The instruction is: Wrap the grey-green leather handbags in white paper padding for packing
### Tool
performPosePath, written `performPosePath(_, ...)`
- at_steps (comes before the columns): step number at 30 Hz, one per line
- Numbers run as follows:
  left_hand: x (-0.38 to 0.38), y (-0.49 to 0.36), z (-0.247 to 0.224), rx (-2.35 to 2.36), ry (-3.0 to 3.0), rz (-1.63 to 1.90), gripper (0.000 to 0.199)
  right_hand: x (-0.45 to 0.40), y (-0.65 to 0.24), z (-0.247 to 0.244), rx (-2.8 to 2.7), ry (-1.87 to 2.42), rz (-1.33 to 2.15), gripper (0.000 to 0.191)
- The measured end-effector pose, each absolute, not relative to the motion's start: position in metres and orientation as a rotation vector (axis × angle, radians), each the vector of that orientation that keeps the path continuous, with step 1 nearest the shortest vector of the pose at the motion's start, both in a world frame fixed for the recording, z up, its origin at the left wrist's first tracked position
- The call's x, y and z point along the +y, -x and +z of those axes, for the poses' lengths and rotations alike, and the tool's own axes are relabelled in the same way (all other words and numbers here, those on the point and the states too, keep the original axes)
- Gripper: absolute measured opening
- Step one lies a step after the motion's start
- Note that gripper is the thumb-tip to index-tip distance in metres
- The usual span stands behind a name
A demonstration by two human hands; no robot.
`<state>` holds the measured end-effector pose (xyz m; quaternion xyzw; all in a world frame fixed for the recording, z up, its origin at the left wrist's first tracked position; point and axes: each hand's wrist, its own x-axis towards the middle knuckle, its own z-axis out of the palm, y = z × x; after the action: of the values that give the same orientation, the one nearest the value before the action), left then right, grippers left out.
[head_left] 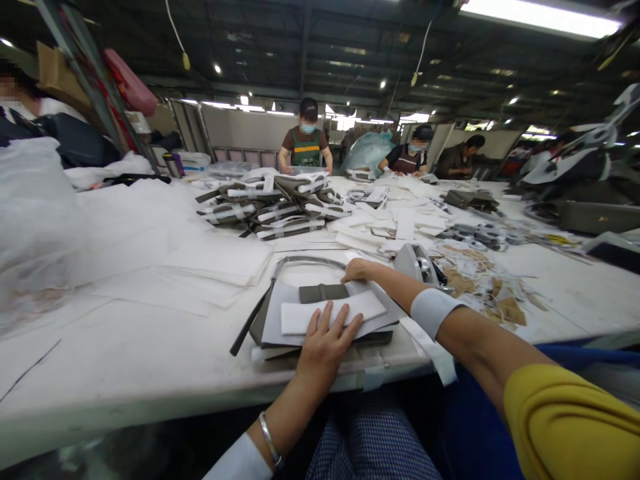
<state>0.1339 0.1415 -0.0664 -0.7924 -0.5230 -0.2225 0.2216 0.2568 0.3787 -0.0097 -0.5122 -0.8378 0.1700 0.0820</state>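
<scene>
A dark olive handbag [257, 327] lies on the table in front of me, its handle [300, 260] in clear wrapping arching away from me. White sheet [274, 303] covers most of its face, leaving a dark flap tab [323, 293] showing. Across the bag lies a white foam strip [300, 319], and my left hand [325, 343] rests flat on it with fingers spread. My right hand [356, 269] is at the bag's far right edge, by the handle's end, its fingers bent together; what they pinch, if anything, is hidden.
Several wrapped bags [280, 207] are piled beyond. White sheets [215, 257] lie to the left. A tape dispenser [415, 263] stands to the right, near brown tags with strings [510, 310]. A white strip [430, 350] hangs over the front edge. Co-workers [306, 143] are across the table.
</scene>
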Motion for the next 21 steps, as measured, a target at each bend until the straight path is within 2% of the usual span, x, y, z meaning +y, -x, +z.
performPosePath(5, 0.145, -0.13, -0.068, -1.422, 2.205, -0.609, 0.055, 0.367, -0.279, -0.007, -2.29, 1.543, 0.81, 0.034)
performPosePath(8, 0.147, -0.127, -0.067, -1.416, 2.223, -0.602, 0.056, 0.361, -0.288, -0.001, -2.137, 1.435, 0.904, 0.032)
performPosePath(10, 0.148, -0.125, -0.065, -1.417, 2.244, -0.593, 0.057, 0.358, -0.291, 0.007, -2.052, 1.342, 0.928, 0.037)
performPosePath(14, 0.15, -0.12, -0.059, -1.43, 2.291, -0.543, 0.058, 0.35, -0.3, 0.031, -1.948, 1.162, 0.915, 0.043)
performPosePath(18, 0.152, -0.117, -0.055, -1.432, 2.312, -0.512, 0.06, 0.318, -0.322, 0.049, -1.988, 1.028, 0.852, 0.035)
performPosePath(21, 0.153, -0.116, -0.055, -1.437, 2.312, -0.519, 0.059, 0.278, -0.342, 0.044, -2.218, 0.974, 0.661, 0.03)
